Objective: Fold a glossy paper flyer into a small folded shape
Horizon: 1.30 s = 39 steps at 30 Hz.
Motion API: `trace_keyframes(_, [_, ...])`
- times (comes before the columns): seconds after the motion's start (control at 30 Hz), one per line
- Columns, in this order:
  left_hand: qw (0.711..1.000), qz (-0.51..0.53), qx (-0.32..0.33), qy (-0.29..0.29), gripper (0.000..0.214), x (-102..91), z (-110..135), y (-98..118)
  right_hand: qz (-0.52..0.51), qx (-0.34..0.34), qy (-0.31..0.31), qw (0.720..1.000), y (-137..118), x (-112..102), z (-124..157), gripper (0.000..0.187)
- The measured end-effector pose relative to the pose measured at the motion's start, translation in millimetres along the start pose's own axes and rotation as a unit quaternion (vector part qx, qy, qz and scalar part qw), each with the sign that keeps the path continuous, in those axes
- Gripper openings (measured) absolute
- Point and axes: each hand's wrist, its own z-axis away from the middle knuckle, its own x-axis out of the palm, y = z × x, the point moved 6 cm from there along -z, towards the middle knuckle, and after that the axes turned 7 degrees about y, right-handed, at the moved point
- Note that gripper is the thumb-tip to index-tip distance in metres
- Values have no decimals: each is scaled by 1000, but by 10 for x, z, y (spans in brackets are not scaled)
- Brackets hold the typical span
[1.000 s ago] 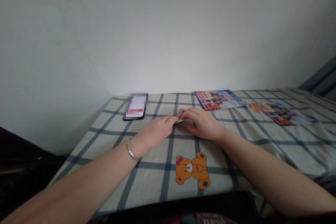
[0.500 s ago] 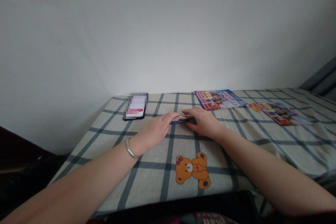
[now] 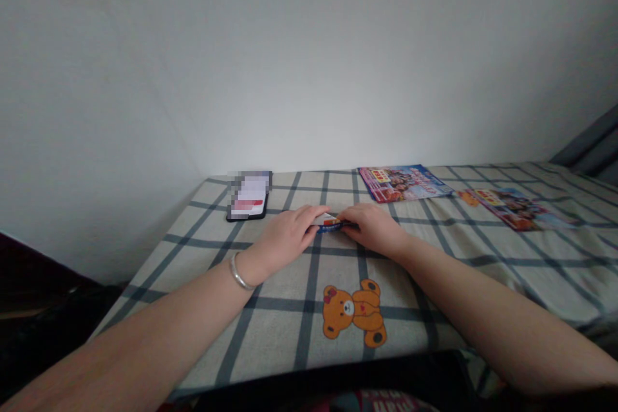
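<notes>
Slip: we are looking at a small printed slip, blue-edged with red and orange on it. It is lying low over the cloth, between the two hands at mid-table.

Why held so: each hand is taking one end, so we judge that the slip is being held flat and steady from both sides, not lifted.

Left hand: the left hand is resting palm down with its fingers close together. Their tips are closing on the slip's left end. We cannot tell whether the thumb is sitting under the slip.

Right hand: the right hand is mirroring it. Its fingers are bunched and pressing down on the right end, with none of them spread.

Wrist: a silver bangle is circling the left wrist.

Near side: a printed orange bear is showing on the cloth between the forearms, apart from the slip.

Far left: a phone is lying face up near the wall, apart from the left hand.

Far right: two colourful leaflets are lying flat, one just beyond the right hand and the other well off to the right. Neither is touching a hand.
</notes>
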Motion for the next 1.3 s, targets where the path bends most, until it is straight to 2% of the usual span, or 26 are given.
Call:
trace_keyframes(0.17, [1000, -30, -5, -5, 48, 13, 13, -3, -16, -7, 7, 1000, -39, 11, 10, 17])
trace_keyframes(0.3, [998, -69, -13, -8, 47, 6, 4, -2, -45, 35, 24, 998, -7, -9, 27, 21])
trace_keyframes(0.43, [997, -77, -21, -2, 44, -15, -5, -13, -55, 65, 38, 996, 28, -55, 40, 16])
trace_keyframes(0.57, [998, -62, -12, -6, 39, -4, -1, -15, -40, 45, 57, 997, 21, -124, 37, 11])
trace_keyframes(0.67, [999, -48, -4, -14, 33, 0, -8, -2, -24, 23, 51, 998, -3, -146, 35, 7])
trace_keyframes(0.8, [998, -51, 5, -46, 35, 17, -15, 8, -44, 59, 33, 997, 24, -146, 36, 11])
trace_keyframes(1.0, [996, -50, 7, -68, 41, 45, -3, -9, -78, 72, 21, 994, 72, -115, 22, 21])
trace_keyframes(1.3, [998, -28, 16, -52, 38, 61, 4, -23, -105, 104, 9, 989, 141, -49, 26, 18])
